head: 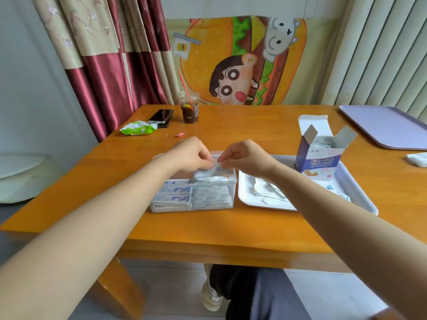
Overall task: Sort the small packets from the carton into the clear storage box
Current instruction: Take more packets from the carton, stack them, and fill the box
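Observation:
A clear storage box (233, 181) sits at the table's middle, its compartments filled with stacks of small white-and-blue packets (211, 197). Above its far right compartment my left hand (193, 154) and my right hand (245, 158) meet, and both pinch one small packet (216, 166) between their fingertips. The blue and white carton (317, 159) stands open on the white tray (245, 195) to the right, with more packets showing inside its top.
Loose packets lie in the white tray. At the table's far left stand an iced drink cup (189, 109), a phone (161, 116) and a green wrapper (137, 129). A lilac tray (383, 125) lies far right, with a white tissue (417, 159) near it.

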{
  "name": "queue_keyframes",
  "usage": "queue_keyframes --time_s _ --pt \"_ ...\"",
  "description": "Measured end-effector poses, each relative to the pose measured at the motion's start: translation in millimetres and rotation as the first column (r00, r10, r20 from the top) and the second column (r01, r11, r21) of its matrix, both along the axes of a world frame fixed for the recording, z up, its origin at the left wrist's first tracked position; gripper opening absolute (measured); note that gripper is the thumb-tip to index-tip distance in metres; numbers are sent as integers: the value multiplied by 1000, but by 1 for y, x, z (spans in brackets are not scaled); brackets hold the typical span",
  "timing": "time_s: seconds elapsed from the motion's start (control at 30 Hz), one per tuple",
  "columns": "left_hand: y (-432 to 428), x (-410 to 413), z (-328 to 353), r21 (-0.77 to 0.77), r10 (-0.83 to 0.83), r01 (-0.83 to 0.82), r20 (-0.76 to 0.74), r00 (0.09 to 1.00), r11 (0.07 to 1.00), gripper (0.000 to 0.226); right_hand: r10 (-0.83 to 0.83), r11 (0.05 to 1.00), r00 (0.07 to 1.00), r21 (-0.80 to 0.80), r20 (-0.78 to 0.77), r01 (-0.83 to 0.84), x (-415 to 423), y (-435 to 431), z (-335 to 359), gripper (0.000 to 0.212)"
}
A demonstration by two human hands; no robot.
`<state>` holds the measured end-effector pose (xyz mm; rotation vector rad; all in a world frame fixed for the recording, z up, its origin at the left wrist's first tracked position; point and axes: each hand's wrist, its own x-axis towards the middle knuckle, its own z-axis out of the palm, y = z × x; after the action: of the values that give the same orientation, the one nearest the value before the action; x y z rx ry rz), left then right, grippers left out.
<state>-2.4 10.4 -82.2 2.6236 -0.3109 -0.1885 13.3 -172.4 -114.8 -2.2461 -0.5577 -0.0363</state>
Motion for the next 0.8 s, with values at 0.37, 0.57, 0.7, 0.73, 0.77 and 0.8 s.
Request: queue_keyframes --time_s 0.37,0.57,0.7,0.73,0.77,0.8 --pt "-10 20 -29 273 -4 123 -398 917 954 36 19 1000 1000 -25 22 -19 0 -11 -4 16" --pt "-16 14 -25 266 -48 124 -276 960 956 25 24 1000 1000 -17 20 -23 1 -11 -6 15" --pt "-15 7 -24 304 10 107 -359 933 947 27 37 999 999 7 -31 -36 -4 -15 -4 15" --pt "-15 5 -21 304 24 93 -360 932 948 28 33 999 998 22 -48 -32 -6 -18 -2 15" --pt "-14 4 -18 292 33 78 -357 934 953 29 29 999 998 41 -65 -26 -7 -21 -1 15" --pt "-16 1 -13 281 33 73 -355 934 957 32 21 998 997 65 -76 -16 -10 -27 2 15"
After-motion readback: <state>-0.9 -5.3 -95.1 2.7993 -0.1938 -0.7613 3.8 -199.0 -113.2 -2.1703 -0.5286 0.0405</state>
